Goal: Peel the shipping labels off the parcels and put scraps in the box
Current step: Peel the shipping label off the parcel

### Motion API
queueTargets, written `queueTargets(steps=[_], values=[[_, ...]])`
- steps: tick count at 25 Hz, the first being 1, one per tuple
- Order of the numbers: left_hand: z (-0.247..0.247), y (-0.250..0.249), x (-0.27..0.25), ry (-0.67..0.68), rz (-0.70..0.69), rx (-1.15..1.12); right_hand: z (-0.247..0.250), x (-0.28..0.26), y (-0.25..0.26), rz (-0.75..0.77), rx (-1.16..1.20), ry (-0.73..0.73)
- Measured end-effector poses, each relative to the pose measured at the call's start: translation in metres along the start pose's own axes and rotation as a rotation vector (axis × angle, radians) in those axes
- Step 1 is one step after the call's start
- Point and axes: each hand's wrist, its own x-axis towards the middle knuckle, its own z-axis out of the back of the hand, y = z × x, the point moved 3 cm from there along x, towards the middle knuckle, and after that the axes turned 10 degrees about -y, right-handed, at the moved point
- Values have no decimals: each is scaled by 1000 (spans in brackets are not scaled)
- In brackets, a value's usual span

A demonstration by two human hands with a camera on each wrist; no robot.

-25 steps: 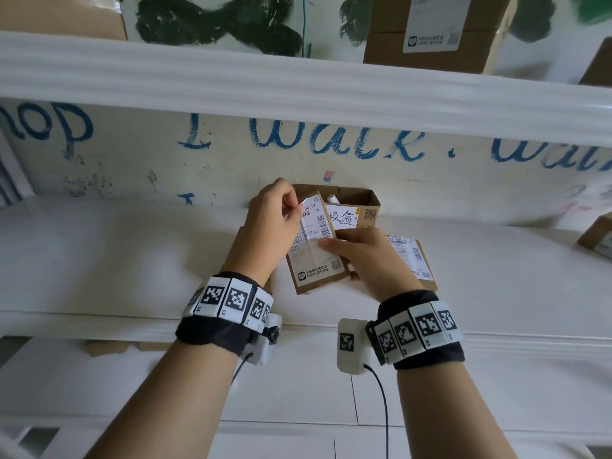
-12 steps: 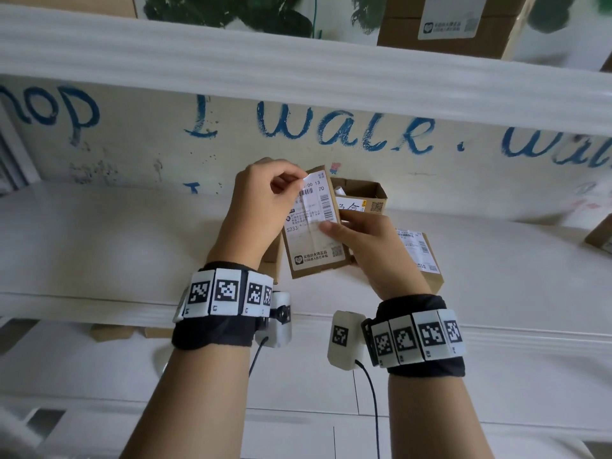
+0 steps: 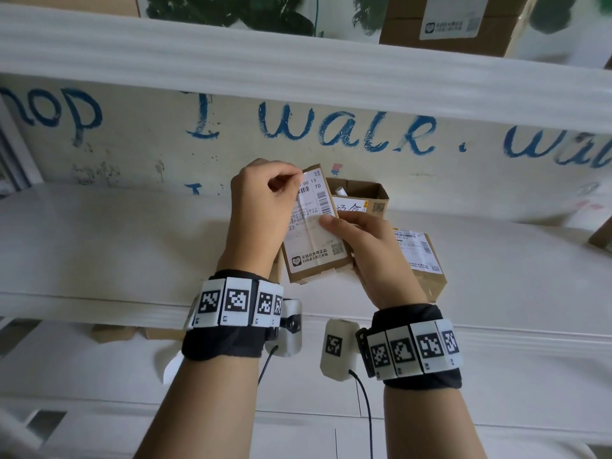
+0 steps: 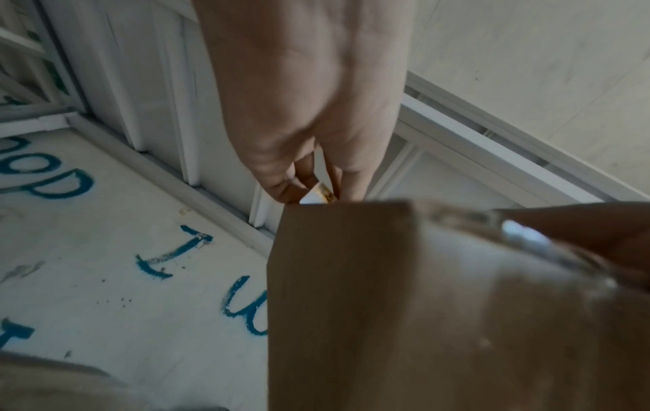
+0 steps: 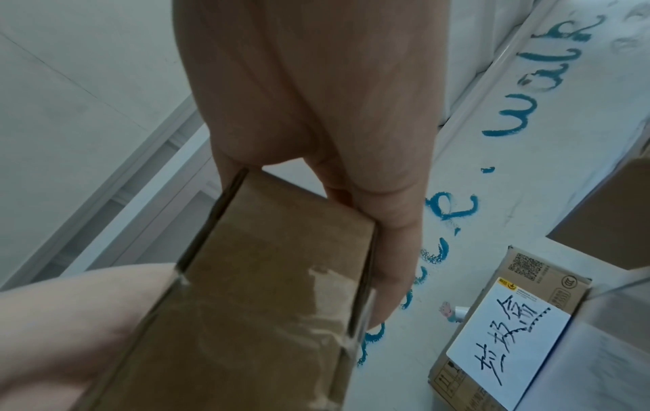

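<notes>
A small brown parcel (image 3: pixel 318 270) is held up above the white shelf, its white shipping label (image 3: pixel 313 223) facing me. My right hand (image 3: pixel 361 240) grips the parcel (image 5: pixel 267 278) from the right, thumb pressed on the label's middle. My left hand (image 3: pixel 265 200) pinches the label's top left corner (image 4: pixel 316 196), which is lifted off the cardboard (image 4: pixel 387 306). Behind stands the open scrap box (image 3: pixel 362 197) with a handwritten white sign (image 5: pixel 506 342); a white scrap shows inside it.
A second labelled parcel (image 3: pixel 420 260) lies on the white shelf (image 3: pixel 116 246) to the right of my hands. Another cardboard box (image 3: pixel 447 24) stands on the upper shelf (image 3: pixel 298 77). A box corner (image 3: pixel 601 236) shows at the far right. The back wall bears blue painted writing.
Both hands have raised the parcel slightly and brought it closer. My left hand has shifted its pinch to the label's top left corner.
</notes>
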Motion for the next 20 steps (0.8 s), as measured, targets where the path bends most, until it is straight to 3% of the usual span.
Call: queueTargets(steps=[10, 20], values=[[-1, 7, -9, 30, -4, -14, -4, 2, -23, -71, 87, 23], [-3, 14, -4, 152, -86, 174, -14, -4, -27, 31, 22, -13]])
